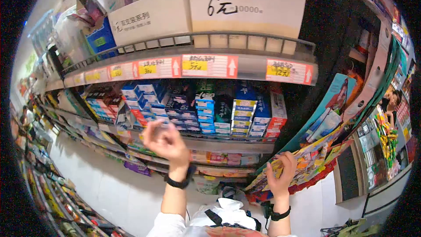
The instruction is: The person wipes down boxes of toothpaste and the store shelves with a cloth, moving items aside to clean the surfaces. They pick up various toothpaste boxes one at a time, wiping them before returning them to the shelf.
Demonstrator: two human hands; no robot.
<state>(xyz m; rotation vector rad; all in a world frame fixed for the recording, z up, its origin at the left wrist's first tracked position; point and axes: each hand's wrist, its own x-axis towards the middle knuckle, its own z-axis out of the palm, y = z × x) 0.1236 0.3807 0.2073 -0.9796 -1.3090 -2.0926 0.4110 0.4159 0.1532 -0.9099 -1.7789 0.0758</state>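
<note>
Just past the curled left hand [165, 141] (too blurry to tell if it holds anything), little boxes [205, 112] sit in piles, probably so more fit, and bright packets [309, 156] are beside the right hand [283, 172], loosely spread and empty.

place: a shop, a small general-goods one by its stock
price tags [210, 66]: handwritten yuan figures on red-edged cards along the shelf edge [252, 71], 12 o'clock
cardboard display box [247, 13]: marked "6元" in thick pen, 1 o'clock
toothpaste-type cartons [243, 116]: stacked in columns by design, clock centre
yellow-green packets [388, 138]: bunched together, 3 o'clock
second run of goods [50, 195]: packed in rows, 8 o'clock
</note>
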